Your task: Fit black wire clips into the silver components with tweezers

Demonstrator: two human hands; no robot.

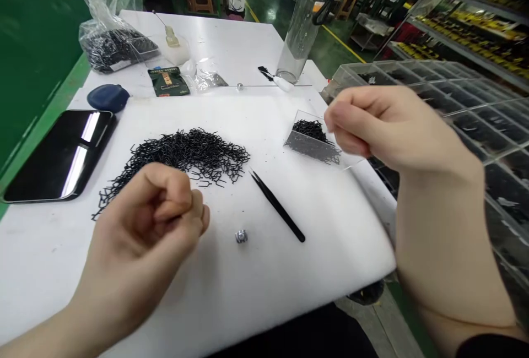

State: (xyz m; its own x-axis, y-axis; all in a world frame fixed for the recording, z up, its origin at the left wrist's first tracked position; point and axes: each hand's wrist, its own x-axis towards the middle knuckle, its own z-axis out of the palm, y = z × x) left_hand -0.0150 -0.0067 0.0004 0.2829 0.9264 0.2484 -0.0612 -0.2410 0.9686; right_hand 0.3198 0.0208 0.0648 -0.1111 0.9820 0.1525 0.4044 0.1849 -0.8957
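The left hand is bare, and so is the bit of left arm behind it. The right hand is bare too. Well behind it, up the right arm, sits a black sleeve with a curved edge. Just before the sleeve, a thin line goes across. Below and between both hands is plain black cloth.

Your one view comes from the camera on your head, facing forward and down over the white work surface; it sits near enough that your left hand and right hand loom large in the foreground, catches your lap at the bottom edge, and reaches beyond to the shelving at upper right
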